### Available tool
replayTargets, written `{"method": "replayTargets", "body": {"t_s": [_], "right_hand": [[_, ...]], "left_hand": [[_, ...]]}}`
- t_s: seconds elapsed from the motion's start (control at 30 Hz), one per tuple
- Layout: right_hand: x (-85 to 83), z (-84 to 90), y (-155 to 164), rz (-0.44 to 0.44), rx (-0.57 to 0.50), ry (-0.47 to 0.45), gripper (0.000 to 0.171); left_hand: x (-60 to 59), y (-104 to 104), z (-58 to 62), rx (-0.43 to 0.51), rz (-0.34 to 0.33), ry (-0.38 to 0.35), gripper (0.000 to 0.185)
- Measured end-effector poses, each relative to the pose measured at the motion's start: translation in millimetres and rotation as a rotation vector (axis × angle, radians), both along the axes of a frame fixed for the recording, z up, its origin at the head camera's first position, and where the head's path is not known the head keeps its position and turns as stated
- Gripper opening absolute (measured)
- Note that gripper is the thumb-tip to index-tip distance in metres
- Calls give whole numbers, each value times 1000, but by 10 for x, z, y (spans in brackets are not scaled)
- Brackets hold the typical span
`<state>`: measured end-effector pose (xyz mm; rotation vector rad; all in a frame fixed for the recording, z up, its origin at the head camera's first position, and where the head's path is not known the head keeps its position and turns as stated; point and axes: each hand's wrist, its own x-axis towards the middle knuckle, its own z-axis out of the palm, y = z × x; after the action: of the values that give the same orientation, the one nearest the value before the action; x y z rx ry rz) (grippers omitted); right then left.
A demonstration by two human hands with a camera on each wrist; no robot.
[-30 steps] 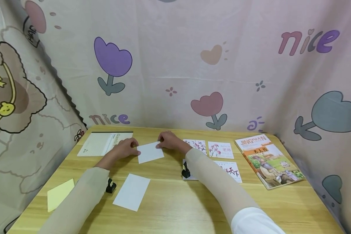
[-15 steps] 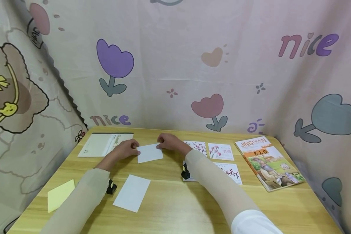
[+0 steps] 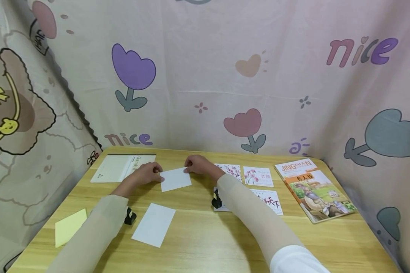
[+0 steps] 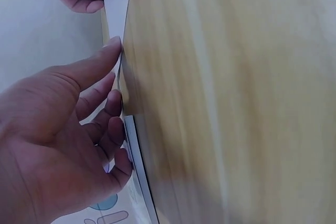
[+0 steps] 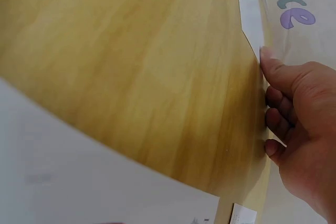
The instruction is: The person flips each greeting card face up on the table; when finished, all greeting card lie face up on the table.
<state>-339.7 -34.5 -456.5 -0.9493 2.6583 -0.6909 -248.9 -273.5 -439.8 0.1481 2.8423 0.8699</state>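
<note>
A blank white card [image 3: 175, 179] lies flat on the wooden table [image 3: 208, 235] near its back middle. My left hand [image 3: 149, 172] holds the card's left edge, thumb tip on the card and fingers curled beside it [image 4: 116, 69]. At the card's far right corner, my right hand [image 3: 197, 165] grips with the thumb on the paper and the fingers curled [image 5: 268, 77]. The wrist views show the card edge-on as a thin white strip [image 4: 116, 3] [image 5: 249, 9].
A second white card [image 3: 153, 224] and a yellow sheet [image 3: 70, 226] lie nearer me on the left. A pale notebook [image 3: 117, 168] is at the back left. Flower cards [image 3: 259, 175] and a book [image 3: 314, 188] lie to the right. Two small black clips [image 3: 130, 217] [image 3: 217, 200] sit by my forearms. Curtains enclose the table.
Almost nothing differs: both hands stay on the card, which has shifted only very slightly.
</note>
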Motion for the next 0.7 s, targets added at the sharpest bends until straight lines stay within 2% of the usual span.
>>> {"method": "replayTargets", "body": {"t_s": [0.2,0.37,0.7], "right_hand": [[11,7,2,8,-20,-5,19],[-1,-38,-17,17,-42,-9,18],[-10,-29,-31,33,-60,1,19]], "left_hand": [[-6,26,34,-1,-1,-28,36],[-25,3,-2,2,-1,-50,37],[-13,16,33,30,11,-49,40]]}}
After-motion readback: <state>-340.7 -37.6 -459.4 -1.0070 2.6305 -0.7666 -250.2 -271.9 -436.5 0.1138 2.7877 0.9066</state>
